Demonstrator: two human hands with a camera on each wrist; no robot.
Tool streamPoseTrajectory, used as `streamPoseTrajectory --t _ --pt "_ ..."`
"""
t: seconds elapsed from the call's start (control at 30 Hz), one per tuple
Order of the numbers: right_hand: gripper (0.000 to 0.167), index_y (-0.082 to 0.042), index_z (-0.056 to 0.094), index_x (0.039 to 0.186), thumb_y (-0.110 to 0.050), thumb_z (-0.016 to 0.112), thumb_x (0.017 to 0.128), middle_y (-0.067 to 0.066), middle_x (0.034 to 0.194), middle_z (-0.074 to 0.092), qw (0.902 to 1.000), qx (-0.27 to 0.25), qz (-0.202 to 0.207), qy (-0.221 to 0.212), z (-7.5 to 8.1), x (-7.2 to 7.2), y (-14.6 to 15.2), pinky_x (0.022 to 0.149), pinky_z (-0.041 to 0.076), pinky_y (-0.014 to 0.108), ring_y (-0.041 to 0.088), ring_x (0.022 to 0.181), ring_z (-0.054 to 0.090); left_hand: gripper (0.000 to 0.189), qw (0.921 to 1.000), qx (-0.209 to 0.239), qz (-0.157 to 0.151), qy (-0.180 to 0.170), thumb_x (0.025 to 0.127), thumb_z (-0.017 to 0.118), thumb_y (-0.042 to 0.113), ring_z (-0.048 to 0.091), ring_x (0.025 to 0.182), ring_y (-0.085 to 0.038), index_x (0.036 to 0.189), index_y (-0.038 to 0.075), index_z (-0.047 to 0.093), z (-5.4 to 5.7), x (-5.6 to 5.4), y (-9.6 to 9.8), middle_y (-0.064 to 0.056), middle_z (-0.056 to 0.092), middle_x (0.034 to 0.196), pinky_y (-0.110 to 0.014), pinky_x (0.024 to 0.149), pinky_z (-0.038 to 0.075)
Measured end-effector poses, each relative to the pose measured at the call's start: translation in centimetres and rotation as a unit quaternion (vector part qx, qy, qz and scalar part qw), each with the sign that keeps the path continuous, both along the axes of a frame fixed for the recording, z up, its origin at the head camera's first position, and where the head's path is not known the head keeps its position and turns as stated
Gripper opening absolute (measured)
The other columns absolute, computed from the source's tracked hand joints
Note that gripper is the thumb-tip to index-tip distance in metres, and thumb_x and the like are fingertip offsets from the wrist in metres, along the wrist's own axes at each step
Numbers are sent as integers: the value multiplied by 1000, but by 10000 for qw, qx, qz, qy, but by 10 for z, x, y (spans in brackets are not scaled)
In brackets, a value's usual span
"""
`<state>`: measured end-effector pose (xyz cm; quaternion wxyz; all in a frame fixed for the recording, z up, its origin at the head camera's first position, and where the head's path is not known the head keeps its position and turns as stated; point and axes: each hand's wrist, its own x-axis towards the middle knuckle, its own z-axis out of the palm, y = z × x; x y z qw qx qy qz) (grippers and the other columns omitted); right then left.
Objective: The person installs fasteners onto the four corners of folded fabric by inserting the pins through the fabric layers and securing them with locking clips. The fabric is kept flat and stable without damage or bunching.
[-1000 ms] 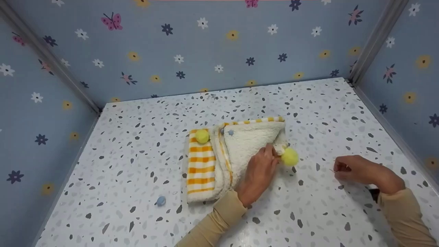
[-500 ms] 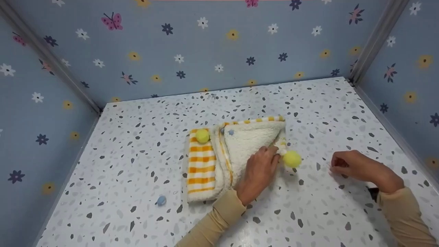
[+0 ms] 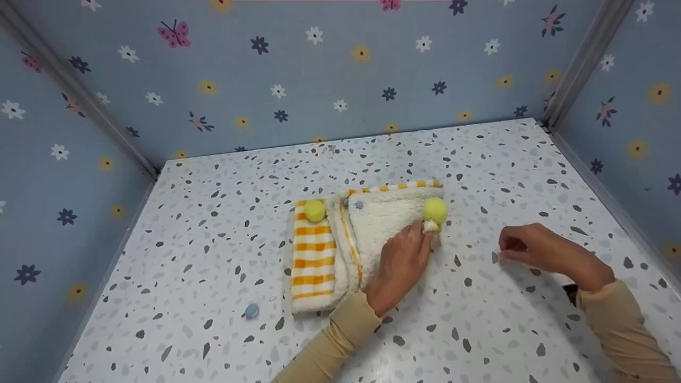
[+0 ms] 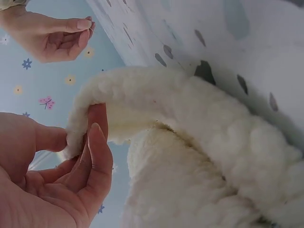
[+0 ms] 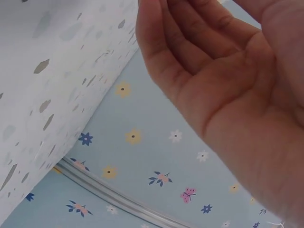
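Note:
A small folded blanket [image 3: 314, 263], yellow-and-white checked with cream fleece lining, lies mid-table. My left hand [image 3: 401, 266] lies over its right part and pinches the fleece edge [image 4: 142, 90] between thumb and fingers. Just beyond those fingertips a yellow pompom [image 3: 435, 210] stands at the blanket's right corner; another pompom [image 3: 314, 211] sits on the checked part. To the right, apart from the blanket, my right hand [image 3: 548, 255] is raised with thumb and fingertips pinched together. What it holds is a very thin strand, thread or needle, too fine to make out now.
A small light-blue object [image 3: 251, 311] lies on the speckled table [image 3: 213, 213] left of the blanket. Small blue dots [image 3: 359, 205] show on the fleece near its top. Flower-patterned walls [image 3: 298, 69] enclose the back and sides.
The right-hand pompom has swung up from beside the left fingertips onto the blanket's corner. The left fingers have shifted their hold on the edge. My right hand has moved slightly left.

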<state>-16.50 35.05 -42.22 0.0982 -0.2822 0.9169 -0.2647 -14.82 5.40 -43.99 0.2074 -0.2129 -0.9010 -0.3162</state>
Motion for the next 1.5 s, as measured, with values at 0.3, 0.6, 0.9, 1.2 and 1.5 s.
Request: streamPoseTrajectory --t 0.3,0.6,0.9,1.2,1.5 --pt "7 -9 71 94 -2 73 94 -4 86 68 9994 44 82 326 5 -9 -16 70 54 32 10 79 65 18 9996 91 153 -204 105 58 16 61 58 -18 112 1 63 5 -3 -1 -7 63 71 -34 52 48" --pt "9 -10 72 95 -2 75 93 -9 89 67 9959 -216 273 830 1 -11 -29 72 56 34 11 82 66 20 9991 94 113 -401 105 59 17 60 60 -15 115 0 63 3 -2 -1 -6 64 72 -30 53 48" --pt "17 -10 71 92 4 78 87 -5 87 68 9887 -431 257 1410 3 -15 -48 70 58 38 11 80 66 20 9987 196 151 -451 105 59 18 65 75 -21 111 1 68 3 -3 0 -10 65 91 -32 66 54" --pt "18 -8 72 95 6 79 86 -2 92 70 9822 -609 452 1718 8 -22 -66 72 58 39 14 83 68 20 9980 395 147 -462 104 61 16 65 79 -23 112 -1 67 7 -6 -3 -12 64 97 -33 70 55" --pt "24 -11 71 97 8 79 84 -3 94 69 9796 -768 715 1715 12 -26 -82 77 58 32 11 89 69 20 9977 571 70 -345 105 59 13 68 89 -24 117 -2 66 8 -7 -6 -12 67 101 -33 78 56"
